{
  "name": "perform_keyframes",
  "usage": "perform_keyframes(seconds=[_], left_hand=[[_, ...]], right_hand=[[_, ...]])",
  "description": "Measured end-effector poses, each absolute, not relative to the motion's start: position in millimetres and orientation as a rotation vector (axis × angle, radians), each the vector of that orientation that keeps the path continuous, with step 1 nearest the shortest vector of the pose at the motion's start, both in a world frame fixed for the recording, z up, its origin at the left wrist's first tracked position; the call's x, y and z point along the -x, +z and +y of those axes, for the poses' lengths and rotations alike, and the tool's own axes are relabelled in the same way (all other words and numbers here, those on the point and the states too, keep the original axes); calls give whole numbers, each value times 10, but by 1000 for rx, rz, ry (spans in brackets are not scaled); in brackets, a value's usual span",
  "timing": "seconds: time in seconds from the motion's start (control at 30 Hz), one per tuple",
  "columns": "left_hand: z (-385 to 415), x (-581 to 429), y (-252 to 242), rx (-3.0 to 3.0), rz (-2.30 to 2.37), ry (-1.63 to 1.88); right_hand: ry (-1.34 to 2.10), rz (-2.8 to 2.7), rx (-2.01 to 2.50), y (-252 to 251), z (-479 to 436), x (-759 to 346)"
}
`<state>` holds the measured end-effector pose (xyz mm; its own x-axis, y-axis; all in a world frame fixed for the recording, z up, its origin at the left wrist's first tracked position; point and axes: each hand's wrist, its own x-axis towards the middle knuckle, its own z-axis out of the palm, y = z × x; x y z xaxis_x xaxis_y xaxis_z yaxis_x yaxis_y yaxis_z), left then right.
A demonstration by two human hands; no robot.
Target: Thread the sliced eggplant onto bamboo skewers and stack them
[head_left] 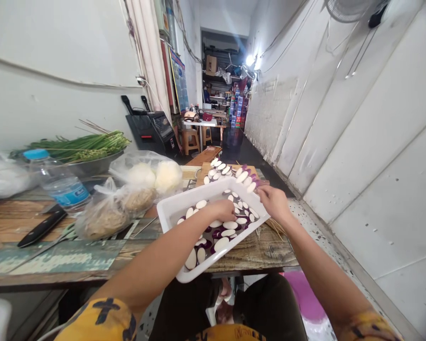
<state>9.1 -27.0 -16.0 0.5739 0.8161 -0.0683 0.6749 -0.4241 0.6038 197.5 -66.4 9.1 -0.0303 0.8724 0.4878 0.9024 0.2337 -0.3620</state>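
White plastic forms the tub (166,214) set at a slant on the wooden counter (95,254), and purple-skinned slices with pale faces (229,225) lie in the water inside it. Into the tub reaches the left hand (222,210), its fingertips down among the slices; they hide what they touch, so I cannot tell whether that grip is spread or pinching. Just beyond the tub's right end is the right hand (274,203), fingers curled in beside a row of slices (246,179); whether its grip pinches anything, I cannot tell. Near it, thin sticks (277,228) lie on the counter. More slices rest on a wooden board (201,174) behind the tub. To the left are knotted clear bags (104,215), a blue-capped bottle (62,184) and a black-handled knife (44,227).
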Motion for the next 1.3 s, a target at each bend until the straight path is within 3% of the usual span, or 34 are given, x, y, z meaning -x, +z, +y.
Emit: perform_keyframes(seconds=[0.23, 0.53, 0.83, 1.0, 1.17, 1.3], left_hand=[[-357, -203, -148, -2544, 1142, -184], [-421, -267, -121, -2674, 1020, -449], [-162, -19, -137, -2416, 1100, 32], [-121, 93, -26, -2325, 1283, 282], [-147, 280, 303, -2431, 1642, -103], [-167, 359, 419, -2395, 1676, -449]], right_hand=[[-4, -2081, 1609, 360, 376, -1327], [-43, -2194, 1660, 124, 844, -520], [-191, -2154, 1572, 359, 463, -1367], [-113, -1975, 2041, 71, -141, -2346], [76, -2129, 2092, -522, -621, -2462], [69, -2083, 2161, -655, -686, -2345]])
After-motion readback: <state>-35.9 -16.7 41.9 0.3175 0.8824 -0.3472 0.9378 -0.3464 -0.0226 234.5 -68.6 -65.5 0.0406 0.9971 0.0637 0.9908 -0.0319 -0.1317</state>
